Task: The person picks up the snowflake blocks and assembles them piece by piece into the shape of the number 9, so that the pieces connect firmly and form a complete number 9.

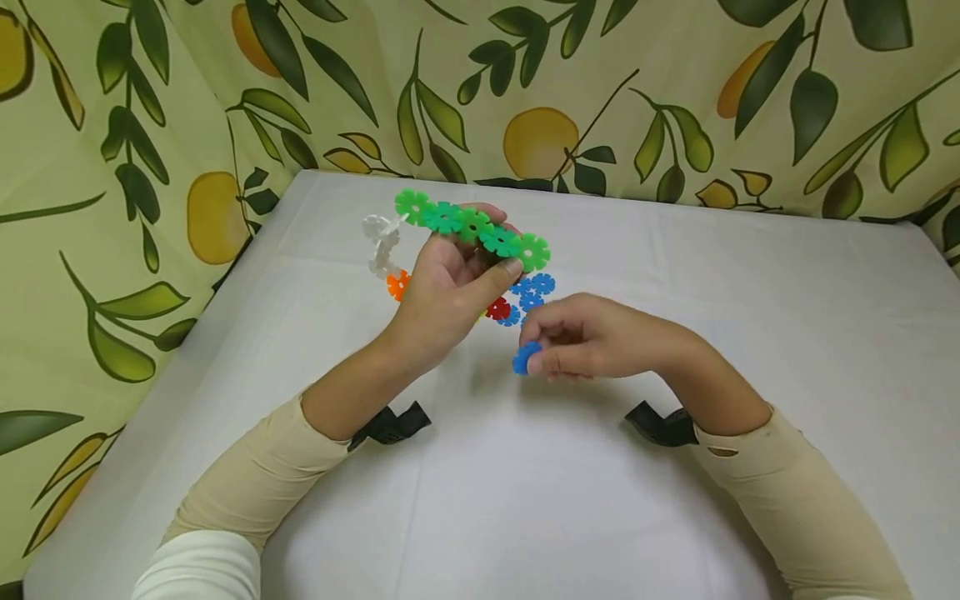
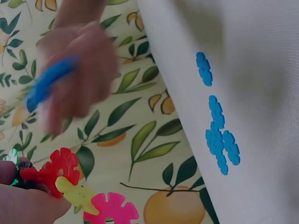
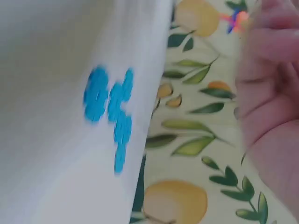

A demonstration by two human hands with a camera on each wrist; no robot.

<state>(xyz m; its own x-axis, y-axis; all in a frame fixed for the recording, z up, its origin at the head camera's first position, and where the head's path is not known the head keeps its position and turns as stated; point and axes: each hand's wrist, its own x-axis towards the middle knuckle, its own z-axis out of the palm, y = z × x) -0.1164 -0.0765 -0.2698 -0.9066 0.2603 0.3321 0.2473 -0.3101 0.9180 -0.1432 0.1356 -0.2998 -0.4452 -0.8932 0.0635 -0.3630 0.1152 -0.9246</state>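
Above the table, my left hand (image 1: 442,292) holds a joined chain of flower-shaped plastic interlocking discs. A row of green discs (image 1: 473,225) runs across its fingers and thumb. Clear whitish discs (image 1: 384,258) and an orange disc (image 1: 397,284) hang at the left side. The left wrist view shows a red disc (image 2: 64,167), a yellow disc (image 2: 77,195) and a pink disc (image 2: 112,208) linked beside that hand. My right hand (image 1: 607,337) pinches one blue disc (image 1: 524,358) between thumb and fingers, apart from the chain. The palm hides part of the chain.
Several loose blue discs (image 2: 215,140) lie grouped on the white-covered table (image 1: 495,483), beyond the right hand. A curtain (image 1: 465,100) patterned with leaves and fruit stands along the table's back edge. Black straps (image 1: 667,425) are on both wrists.
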